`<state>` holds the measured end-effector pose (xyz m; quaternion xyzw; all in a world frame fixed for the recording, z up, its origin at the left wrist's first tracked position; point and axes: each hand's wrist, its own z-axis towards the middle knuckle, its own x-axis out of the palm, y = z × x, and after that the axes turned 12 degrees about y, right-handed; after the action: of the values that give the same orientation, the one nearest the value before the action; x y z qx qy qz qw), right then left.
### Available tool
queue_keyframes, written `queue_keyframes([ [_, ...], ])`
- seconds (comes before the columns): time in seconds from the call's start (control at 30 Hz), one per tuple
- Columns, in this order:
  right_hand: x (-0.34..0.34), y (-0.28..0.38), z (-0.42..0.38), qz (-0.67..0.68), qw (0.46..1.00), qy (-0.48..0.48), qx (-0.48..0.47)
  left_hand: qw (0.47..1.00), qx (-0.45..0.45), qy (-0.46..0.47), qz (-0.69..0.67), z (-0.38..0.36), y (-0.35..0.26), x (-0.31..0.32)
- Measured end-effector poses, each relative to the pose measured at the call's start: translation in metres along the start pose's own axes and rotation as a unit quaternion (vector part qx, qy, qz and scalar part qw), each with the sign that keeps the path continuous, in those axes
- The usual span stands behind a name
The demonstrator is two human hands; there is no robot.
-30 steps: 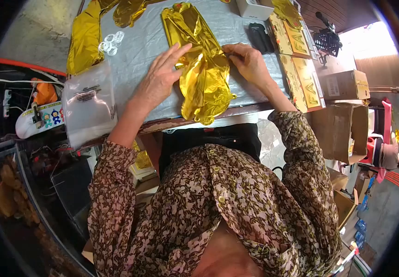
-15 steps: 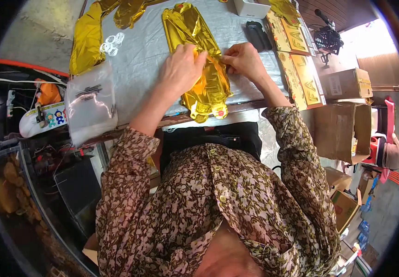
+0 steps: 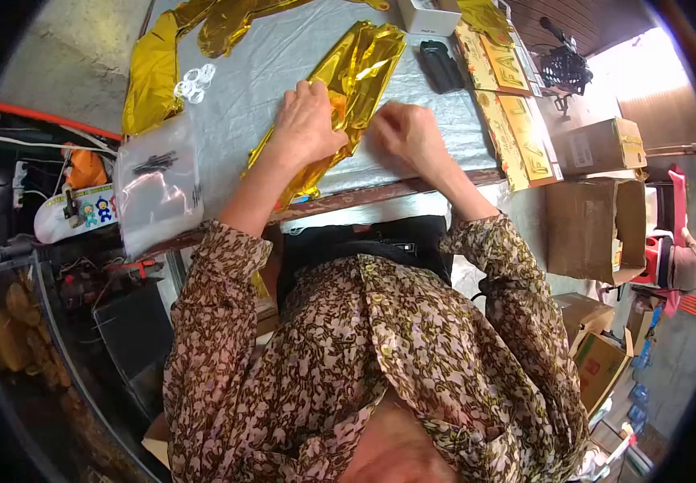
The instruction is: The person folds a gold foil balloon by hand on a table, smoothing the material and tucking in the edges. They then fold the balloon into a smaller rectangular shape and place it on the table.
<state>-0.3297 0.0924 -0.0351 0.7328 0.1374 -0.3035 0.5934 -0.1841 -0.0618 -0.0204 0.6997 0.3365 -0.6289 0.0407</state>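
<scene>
Gold foil (image 3: 374,55) lies aslant on the silver sheet (image 3: 235,121) that covers the counter (image 3: 380,194), its broad end up and to the right, its lower end reaching the front edge. Over its middle rests the left hand (image 3: 306,129), fingers bent and thumb stretched to the right across the foil; how firmly this grip closes on it, I cannot tell. Just beside the foil's right edge is the right hand (image 3: 414,135), fingers curled in toward the palm; whether that grip pinches anything is hidden. White rings (image 3: 194,84) sit to the left, with a clear bag (image 3: 159,193) nearer the front and more gold foil behind. Beyond the right hand lie a black tray (image 3: 441,68), a white box (image 3: 430,19) and printed packs (image 3: 523,138) along the right side.
</scene>
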Motion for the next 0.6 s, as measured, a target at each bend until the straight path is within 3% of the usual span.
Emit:
queue_keyframes([
  [0.03, -0.005, -0.002, 0.003, -0.216, 0.962, -0.110, -0.125, 1.000, -0.002, 0.001, -0.004, -0.001, 0.001, 0.000],
  [0.1, -0.017, -0.016, 0.011, -0.219, 0.970, -0.060, -0.089, 1.000, -0.010, 0.004, 0.007, -0.002, -0.002, 0.002],
  [0.17, -0.015, -0.037, 0.027, -0.401, 0.891, -0.062, -0.203, 1.000, -0.016, -0.006, 0.003, -0.001, -0.002, 0.004],
  [0.27, -0.011, -0.040, 0.030, -0.366, 0.915, -0.005, -0.171, 1.000, -0.020, -0.016, 0.002, -0.003, -0.005, 0.002],
  [0.43, -0.009, -0.039, 0.027, -0.330, 0.927, -0.007, -0.178, 0.997, -0.008, 0.032, 0.064, 0.001, -0.006, -0.002],
  [0.5, -0.009, -0.040, 0.028, -0.326, 0.928, -0.004, -0.180, 0.993, -0.002, -0.082, 0.084, 0.010, 0.006, 0.013],
  [0.53, -0.009, -0.041, 0.028, -0.327, 0.928, -0.005, -0.178, 0.993, -0.002, -0.082, 0.085, 0.013, 0.012, 0.008],
  [0.6, -0.010, -0.043, 0.027, -0.328, 0.928, -0.007, -0.176, 0.994, -0.031, -0.030, -0.101, 0.018, 0.030, -0.008],
])
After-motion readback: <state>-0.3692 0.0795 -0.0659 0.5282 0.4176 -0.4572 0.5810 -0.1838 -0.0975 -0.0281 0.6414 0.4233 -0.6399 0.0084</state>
